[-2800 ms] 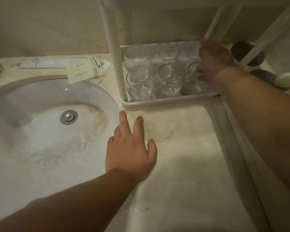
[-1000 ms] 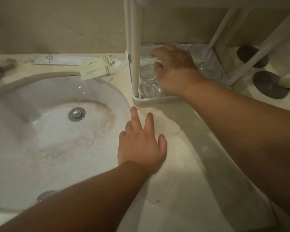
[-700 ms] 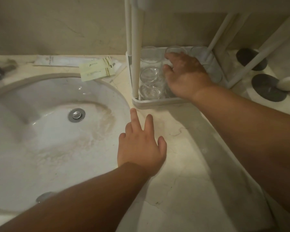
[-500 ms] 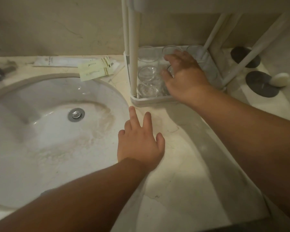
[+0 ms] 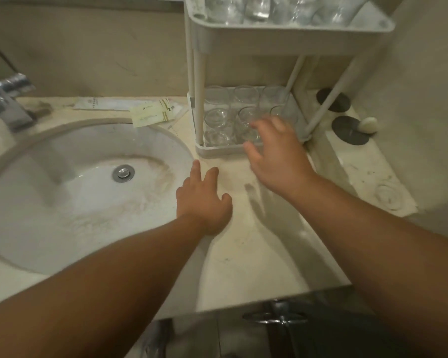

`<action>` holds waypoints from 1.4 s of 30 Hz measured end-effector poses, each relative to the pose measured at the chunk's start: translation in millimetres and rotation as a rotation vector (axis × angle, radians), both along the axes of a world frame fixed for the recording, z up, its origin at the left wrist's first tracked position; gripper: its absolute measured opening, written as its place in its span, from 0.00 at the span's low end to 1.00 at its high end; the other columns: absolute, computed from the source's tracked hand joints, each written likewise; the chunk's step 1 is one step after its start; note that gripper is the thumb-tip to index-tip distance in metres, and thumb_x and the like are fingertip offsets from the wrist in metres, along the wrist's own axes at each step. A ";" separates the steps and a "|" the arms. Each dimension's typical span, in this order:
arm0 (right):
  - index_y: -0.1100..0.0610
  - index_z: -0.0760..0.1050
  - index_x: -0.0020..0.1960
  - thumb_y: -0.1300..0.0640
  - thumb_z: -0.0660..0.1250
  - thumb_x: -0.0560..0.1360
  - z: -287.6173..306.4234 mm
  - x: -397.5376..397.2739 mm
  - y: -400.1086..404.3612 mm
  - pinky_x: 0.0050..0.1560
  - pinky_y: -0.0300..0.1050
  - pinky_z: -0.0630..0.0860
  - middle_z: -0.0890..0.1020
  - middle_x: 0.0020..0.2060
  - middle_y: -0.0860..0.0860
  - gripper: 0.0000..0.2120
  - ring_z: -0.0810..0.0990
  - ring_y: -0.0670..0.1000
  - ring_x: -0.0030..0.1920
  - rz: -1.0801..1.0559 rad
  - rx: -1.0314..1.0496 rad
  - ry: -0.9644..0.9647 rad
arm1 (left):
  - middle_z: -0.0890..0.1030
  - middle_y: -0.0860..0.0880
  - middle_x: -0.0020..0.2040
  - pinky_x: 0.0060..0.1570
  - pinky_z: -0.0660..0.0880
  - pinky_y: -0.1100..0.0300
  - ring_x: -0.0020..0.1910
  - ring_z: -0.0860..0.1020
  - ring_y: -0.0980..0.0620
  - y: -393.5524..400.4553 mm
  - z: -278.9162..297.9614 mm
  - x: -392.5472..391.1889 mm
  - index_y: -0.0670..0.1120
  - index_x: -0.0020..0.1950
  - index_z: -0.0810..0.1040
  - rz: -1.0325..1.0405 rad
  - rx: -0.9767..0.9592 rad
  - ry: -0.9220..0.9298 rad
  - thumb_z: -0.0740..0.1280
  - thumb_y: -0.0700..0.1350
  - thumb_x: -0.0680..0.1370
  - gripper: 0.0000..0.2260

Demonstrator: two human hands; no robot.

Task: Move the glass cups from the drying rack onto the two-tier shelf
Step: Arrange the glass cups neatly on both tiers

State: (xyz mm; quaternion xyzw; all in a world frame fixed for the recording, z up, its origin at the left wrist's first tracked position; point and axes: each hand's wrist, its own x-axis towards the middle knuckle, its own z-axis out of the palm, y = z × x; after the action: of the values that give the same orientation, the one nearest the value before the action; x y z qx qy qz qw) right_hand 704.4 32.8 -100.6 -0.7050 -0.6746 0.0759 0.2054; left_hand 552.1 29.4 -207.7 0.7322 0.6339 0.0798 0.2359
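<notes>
A white two-tier shelf (image 5: 290, 38) stands on the marble counter beside the sink. Several clear glass cups (image 5: 217, 120) fill its bottom tray, and more glasses (image 5: 259, 9) stand on the top tray. My right hand (image 5: 277, 153) hovers just in front of the bottom tray with fingers spread and relaxed, holding nothing; it is blurred. My left hand (image 5: 204, 200) rests flat on the counter (image 5: 256, 254) near the sink rim, fingers straight.
A round white sink (image 5: 75, 189) with a metal drain lies at the left, a chrome tap (image 5: 8, 99) behind it. Paper sachets (image 5: 150, 113) lie by the wall. Two dark coasters (image 5: 347, 130) and a pale soap (image 5: 369, 124) sit right of the shelf. The counter's front edge is near.
My right hand has drawn back out of the bottom tray toward me, empty. The view has tilted up, so the top tier with glasses shows. My left hand has stayed put.
</notes>
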 end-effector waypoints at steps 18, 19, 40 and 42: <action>0.52 0.73 0.68 0.50 0.63 0.79 122.4 -31.3 -101.3 0.64 0.42 0.65 0.71 0.68 0.49 0.18 0.70 0.50 0.68 -0.036 0.011 0.250 | 0.69 0.49 0.71 0.63 0.70 0.52 0.66 0.73 0.48 -83.4 211.8 -36.2 0.53 0.74 0.65 0.199 0.117 -0.413 0.65 0.47 0.75 0.27; 0.52 0.73 0.68 0.50 0.63 0.79 130.3 -32.0 -100.0 0.64 0.41 0.64 0.71 0.68 0.49 0.18 0.70 0.50 0.68 -0.030 0.025 0.256 | 0.69 0.50 0.71 0.61 0.69 0.54 0.66 0.73 0.49 -80.4 220.2 -39.7 0.53 0.74 0.65 0.192 0.142 -0.412 0.65 0.47 0.75 0.27; 0.44 0.62 0.75 0.51 0.65 0.78 212.9 -50.5 12.5 0.69 0.52 0.67 0.66 0.73 0.48 0.27 0.67 0.53 0.71 -0.106 0.172 0.041 | 0.66 0.50 0.74 0.48 0.71 0.60 0.59 0.75 0.52 69.3 329.7 -93.7 0.55 0.77 0.62 -0.121 0.353 -0.385 0.66 0.47 0.75 0.31; 0.46 0.64 0.74 0.51 0.65 0.77 212.6 -47.6 21.4 0.68 0.52 0.67 0.70 0.70 0.48 0.26 0.68 0.53 0.69 -0.160 0.178 0.023 | 0.68 0.50 0.73 0.47 0.71 0.60 0.58 0.74 0.54 83.6 327.0 -90.7 0.54 0.76 0.63 -0.154 0.361 -0.358 0.66 0.48 0.75 0.29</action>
State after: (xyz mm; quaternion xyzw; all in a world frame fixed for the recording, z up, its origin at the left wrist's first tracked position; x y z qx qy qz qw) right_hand 656.8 54.3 111.9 -0.7345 -0.6179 0.0073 0.2803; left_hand 461.4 113.1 119.3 0.7827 0.5002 0.3016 0.2150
